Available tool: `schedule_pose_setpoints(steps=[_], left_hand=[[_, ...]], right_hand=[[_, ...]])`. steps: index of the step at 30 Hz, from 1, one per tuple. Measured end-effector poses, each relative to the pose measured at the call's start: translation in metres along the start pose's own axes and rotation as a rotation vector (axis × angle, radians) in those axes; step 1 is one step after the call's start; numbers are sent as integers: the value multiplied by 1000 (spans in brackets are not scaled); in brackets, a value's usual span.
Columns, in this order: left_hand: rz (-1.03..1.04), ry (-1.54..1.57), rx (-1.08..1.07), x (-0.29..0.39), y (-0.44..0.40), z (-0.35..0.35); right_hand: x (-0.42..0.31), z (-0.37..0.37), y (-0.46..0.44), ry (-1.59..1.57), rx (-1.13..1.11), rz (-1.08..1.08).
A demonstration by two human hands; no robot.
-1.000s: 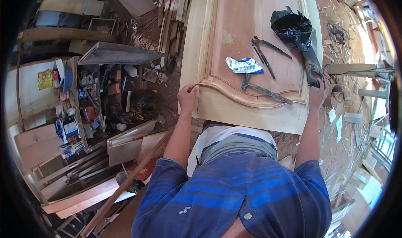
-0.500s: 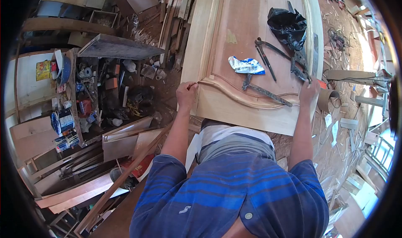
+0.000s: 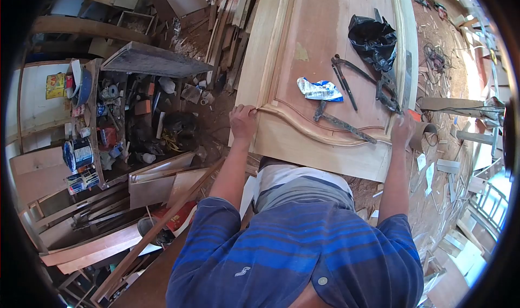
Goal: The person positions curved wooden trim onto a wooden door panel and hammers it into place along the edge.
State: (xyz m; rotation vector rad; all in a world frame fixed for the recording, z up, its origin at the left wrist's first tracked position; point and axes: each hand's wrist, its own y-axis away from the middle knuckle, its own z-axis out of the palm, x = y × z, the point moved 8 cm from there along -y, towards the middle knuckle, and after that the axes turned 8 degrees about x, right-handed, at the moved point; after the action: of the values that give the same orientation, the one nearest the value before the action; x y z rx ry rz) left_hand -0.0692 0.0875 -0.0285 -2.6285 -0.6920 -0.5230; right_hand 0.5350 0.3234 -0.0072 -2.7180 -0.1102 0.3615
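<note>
My left hand (image 3: 242,121) is closed in a pinch at the left end of the curved moulding (image 3: 303,129); what its fingertips hold is too small to make out. On the right, my right hand (image 3: 402,130) has curled fingers at the corner of the wooden panel (image 3: 319,155), just below a dark-handled tool (image 3: 387,94); its grip is unclear. A hammer (image 3: 346,126) lies across the panel near the moulding. Above it are a crumpled blue-and-white packet (image 3: 319,90), black pincers (image 3: 344,80) and a black plastic bag (image 3: 372,41).
An open wooden box (image 3: 116,118) full of tools and containers stands at the left. Stacked boards (image 3: 227,42) lie beyond it. Wood scraps and a cable (image 3: 436,56) are on the ground at the right, beside a cylindrical roll (image 3: 428,134).
My right hand has let go of the dark-handled tool, which moved left onto the panel, and has come to the panel's right corner. My left hand stays at the moulding's end.
</note>
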Motion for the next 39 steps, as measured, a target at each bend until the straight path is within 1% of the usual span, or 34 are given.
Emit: schedule_pose_setpoints(steps=[3, 6, 9, 12, 15, 18, 21, 24, 27, 30, 33, 36, 39], left_hand=[[-14, 36, 22, 2, 1, -5], [-106, 146, -29, -12, 5, -4], [-425, 400, -7, -12, 19, -19], [-448, 462, 23, -17, 35, -12], [-263, 380, 138, -1, 34, -19], [-544, 614, 106, -10, 38, 3], [-575, 676, 100, -7, 33, 14], [-564, 743, 108, -4, 29, 22], [-593, 725, 89, 1, 29, 22], [-601, 731, 106, -2, 31, 27], [-550, 696, 139, 2, 31, 22], [-547, 679, 149, 6, 31, 19], [-495, 632, 141, 9, 29, 16]], right_hand=[[-62, 4, -4, -237, -19, -140], [-126, -10, 0, -246, -10, -265], [-137, 11, 23, -381, -209, -193], [-174, -4, 47, -428, -311, -293], [-176, 8, 69, -364, -501, -187], [-170, 15, 79, -335, -591, -94], [-174, 7, 83, -301, -632, -87], [-166, 13, 89, -302, -630, -87], [-166, 11, 92, -268, -642, -76], [-171, 2, 93, -254, -602, -94], [-175, -6, 93, -250, -594, -83], [-182, -18, 92, -251, -630, -8], [-182, -18, 97, -322, -582, -26]])
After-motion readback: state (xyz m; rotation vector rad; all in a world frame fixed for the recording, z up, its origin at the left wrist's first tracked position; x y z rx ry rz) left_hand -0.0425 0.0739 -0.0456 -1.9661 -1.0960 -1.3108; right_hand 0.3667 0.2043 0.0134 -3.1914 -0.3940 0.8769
